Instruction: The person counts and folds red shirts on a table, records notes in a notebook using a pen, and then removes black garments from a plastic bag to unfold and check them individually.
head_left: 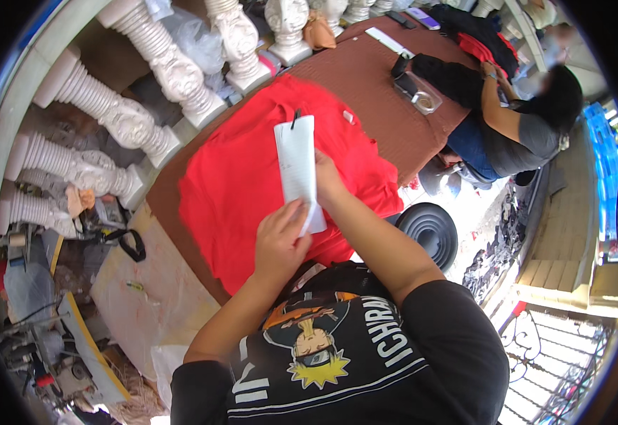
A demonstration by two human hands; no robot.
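While both hands work above the desk, the scene reads as follows.

Paper: a long white paper sheet (299, 166), folded narrow, is held upright over the red cloth, with a dark clip or pen at its top edge; faint lines show on its face.
Left hand: the left hand (278, 241) grips the lower end of the paper sheet, thumb laid on the front and the other fingers (296, 210) curled closed around its edge.
Right hand: the right hand (328, 180) is behind the right edge of the paper sheet, touching it; how far its fingers are closed cannot be told, as the sheet hides them.
Cloth: a red garment (241, 184) lies spread flat on the desk, directly beneath the paper and both hands.
Desk: the brown desk (365, 92) runs away toward the upper right, and the red garment covers its near part.
Far end of desk: a small glass tray (423, 99) and dark objects sit beyond the garment, well apart from the hands.
Other person: a seated person in a grey top (528, 134) is at the far right side of the desk, hands on dark and red cloth.
Left side: white carved balusters (121, 113) line the desk's left edge.
Right of desk: a black round stool (433, 230) stands on the floor near the right forearm.
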